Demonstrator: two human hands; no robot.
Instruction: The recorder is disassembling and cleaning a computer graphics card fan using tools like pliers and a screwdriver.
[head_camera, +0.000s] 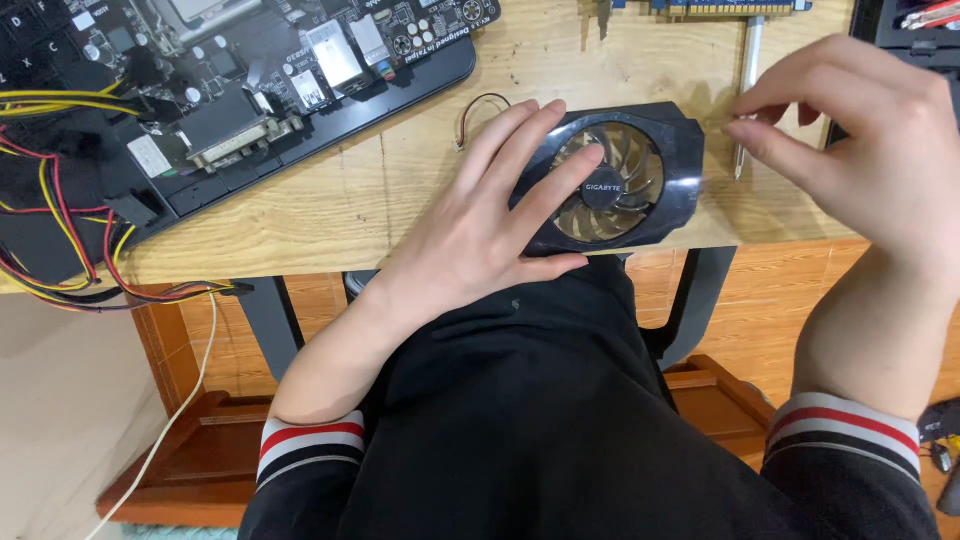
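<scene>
The left hand lies flat and open, fingers spread on the black fan shroud, which sits at the near edge of the wooden desk. The right hand hovers just beside it, thumb and forefinger pinched narrow; whether they grip anything is unclear. A screwdriver lies behind. The shroud is glossy, 1 translucent fan at its centre. The motherboard and coloured wires are cut off at the left.
</scene>
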